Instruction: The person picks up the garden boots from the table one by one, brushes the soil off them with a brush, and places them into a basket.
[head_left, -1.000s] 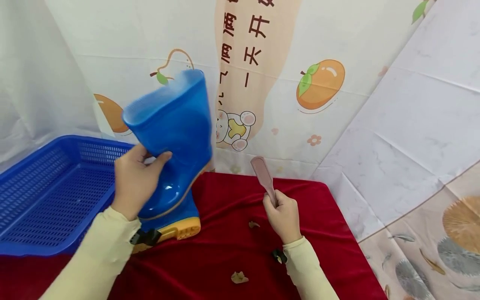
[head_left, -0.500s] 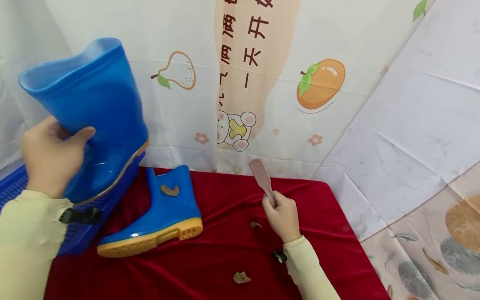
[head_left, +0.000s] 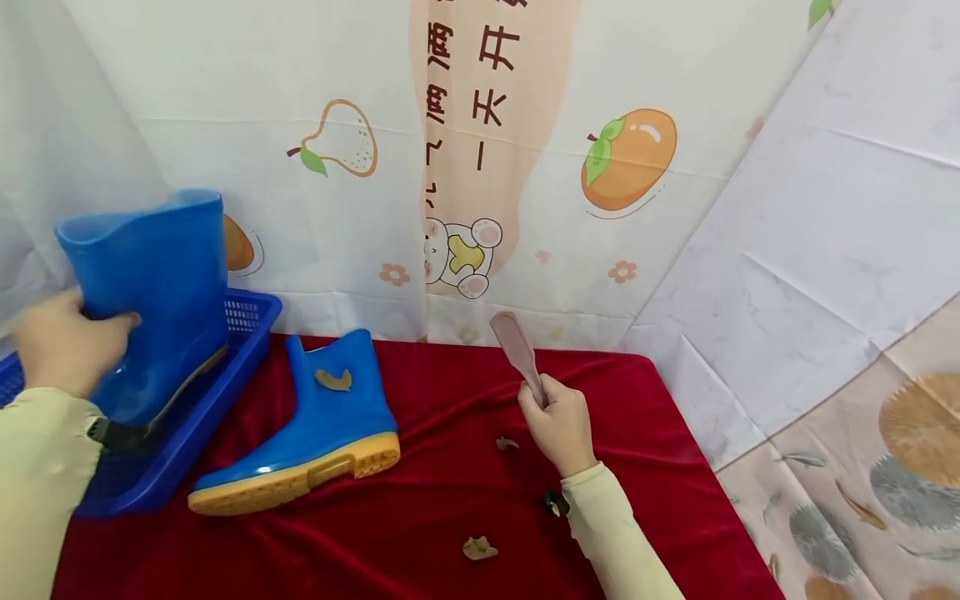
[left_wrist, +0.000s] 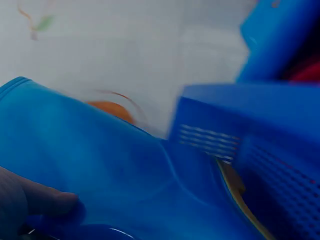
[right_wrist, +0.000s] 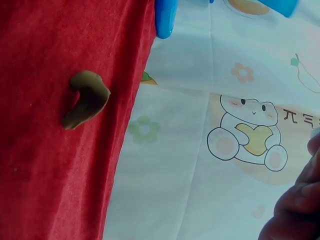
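Observation:
My left hand [head_left: 71,342] grips the shaft of a blue rain boot [head_left: 161,292], thumb across its side. This boot stands nearly upright, its lower part inside the blue plastic basket [head_left: 264,321]; I cannot tell if its sole touches the bottom. A second blue rain boot [head_left: 337,421] with a yellow sole appears to lie on its side on the red cloth, a brown clay-like lump [head_left: 333,381] on its shaft. In my right hand [head_left: 558,425], above the cloth, is a flat pinkish-brown spatula-like tool [head_left: 517,346], blade pointing up. The right wrist view shows only curled fingers [right_wrist: 295,210].
Small brown pieces lie on the red cloth [head_left: 435,500]: one curved piece [right_wrist: 90,97] near my right hand and another crumpled piece [head_left: 479,547] closer to the front. A printed white curtain [head_left: 360,233] hangs behind the table.
My left hand has carried the boot leftward, away from the second boot, then down into the basket. The second boot came into full view. My right hand and its tool stayed nearly still.

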